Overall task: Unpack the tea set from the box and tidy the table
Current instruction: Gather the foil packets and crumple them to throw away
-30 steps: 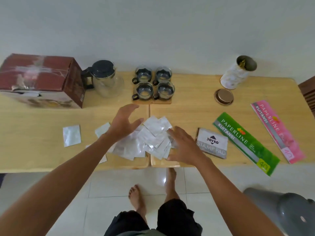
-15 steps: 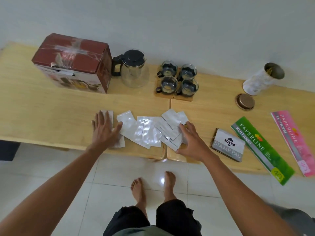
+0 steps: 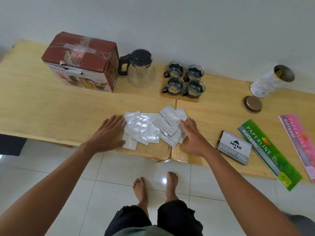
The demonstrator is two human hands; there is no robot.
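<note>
Several silver foil sachets (image 3: 150, 128) lie in an overlapping heap near the front edge of the wooden table (image 3: 42, 113). My left hand (image 3: 109, 133) lies flat with straight fingers against the heap's left side, covering one sachet. My right hand (image 3: 192, 135) presses flat against the heap's right side. Behind them stand the red-brown tea set box (image 3: 81, 63), a glass teapot (image 3: 140, 68) with a black lid and handle, and several glass cups (image 3: 185, 80) on wooden coasters.
At the back right a white tin (image 3: 269, 82) lies open beside its brown lid (image 3: 252, 104). A stamp pad box (image 3: 234, 149), a green receipt book (image 3: 267, 152) and a pink one (image 3: 298, 140) lie at the front right. White floor tiles and my bare feet show below.
My left hand has slid to the right, pushing the loose sachets on the left in against the heap. The heap is tighter. My right hand stays at its right side.
</note>
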